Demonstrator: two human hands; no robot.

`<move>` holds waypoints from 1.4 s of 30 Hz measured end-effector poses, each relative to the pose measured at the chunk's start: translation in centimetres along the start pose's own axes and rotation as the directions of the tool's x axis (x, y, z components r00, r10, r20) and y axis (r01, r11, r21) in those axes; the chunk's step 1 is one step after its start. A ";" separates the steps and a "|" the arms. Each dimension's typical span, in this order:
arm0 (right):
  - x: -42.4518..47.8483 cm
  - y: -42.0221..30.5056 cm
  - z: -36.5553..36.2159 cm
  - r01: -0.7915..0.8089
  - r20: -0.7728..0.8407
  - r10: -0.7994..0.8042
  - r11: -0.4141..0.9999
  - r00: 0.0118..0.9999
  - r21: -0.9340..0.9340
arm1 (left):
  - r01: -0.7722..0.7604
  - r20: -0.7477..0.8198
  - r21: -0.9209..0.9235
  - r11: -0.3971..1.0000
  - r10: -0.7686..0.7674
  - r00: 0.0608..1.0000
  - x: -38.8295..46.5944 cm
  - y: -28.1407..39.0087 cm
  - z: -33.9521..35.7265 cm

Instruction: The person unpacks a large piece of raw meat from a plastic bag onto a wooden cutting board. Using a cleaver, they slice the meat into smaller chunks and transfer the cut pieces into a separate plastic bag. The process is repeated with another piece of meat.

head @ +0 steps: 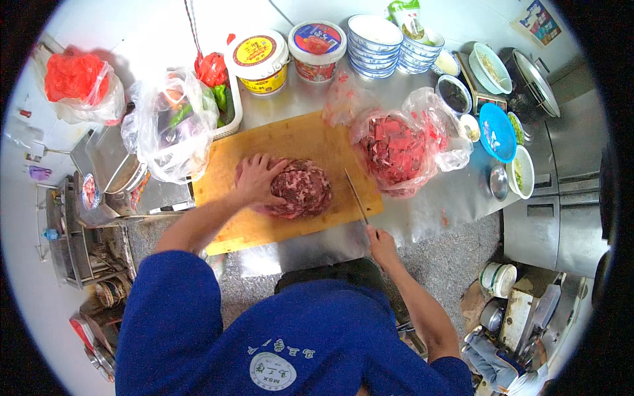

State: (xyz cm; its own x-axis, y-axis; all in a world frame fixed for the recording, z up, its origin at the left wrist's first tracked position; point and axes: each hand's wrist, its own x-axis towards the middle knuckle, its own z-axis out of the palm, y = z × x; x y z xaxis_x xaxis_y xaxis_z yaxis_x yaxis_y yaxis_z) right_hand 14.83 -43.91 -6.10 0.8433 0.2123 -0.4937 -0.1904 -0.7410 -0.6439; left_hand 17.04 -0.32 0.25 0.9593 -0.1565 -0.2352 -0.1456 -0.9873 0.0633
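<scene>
A large mound of marbled red meat (303, 190) lies on a wooden cutting board (327, 133). My left hand (260, 180) presses on the left side of the meat with its fingers spread, hiding part of it. In my right hand (381, 245) is the handle of a knife (356, 196). Its long, narrow blade points away from me over the right part of the board, apart from the meat. Beside the board's right edge, an open clear plastic bag (411, 173) holds many pieces of cut red meat (394, 143).
The board rests on a metal table (426, 210). Behind it stand a yellow-labelled tub (260, 62), a red-labelled tub (317, 52) and stacked bowls (374, 47). A blue basket (497, 132) is at right. Bagged vegetables (173, 123) sit at left. Another person (500, 366) is at lower right.
</scene>
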 end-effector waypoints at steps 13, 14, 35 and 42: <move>0.7 -11.4 1.3 0.277 0.107 -0.273 0.961 0.956 -0.022 | -0.071 -0.427 -0.226 0.972 -0.033 0.904 -3.2 2.7 2.4; 0.9 -12.4 1.9 0.328 0.127 -0.325 0.945 0.937 0.004 | -0.137 -0.377 -0.204 0.969 0.052 0.925 -2.5 2.4 2.4; 9.0 -19.5 6.8 0.218 0.202 -0.188 0.966 0.961 -0.141 | -0.259 -0.200 -0.301 0.918 0.205 0.958 0.7 1.4 2.9; 9.1 -18.7 8.1 0.223 0.200 -0.190 0.961 0.961 -0.163 | -0.263 -0.212 -0.276 0.925 0.208 0.955 1.3 1.5 3.5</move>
State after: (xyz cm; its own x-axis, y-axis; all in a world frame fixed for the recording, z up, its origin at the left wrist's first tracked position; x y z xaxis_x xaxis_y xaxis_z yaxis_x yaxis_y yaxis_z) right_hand 22.01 -22.99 -3.32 0.7462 0.4720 -0.4695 0.0877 -0.7687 -0.6336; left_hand 17.17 -2.13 -3.37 0.9371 -0.3491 -0.0060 -0.3195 -0.8644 0.3883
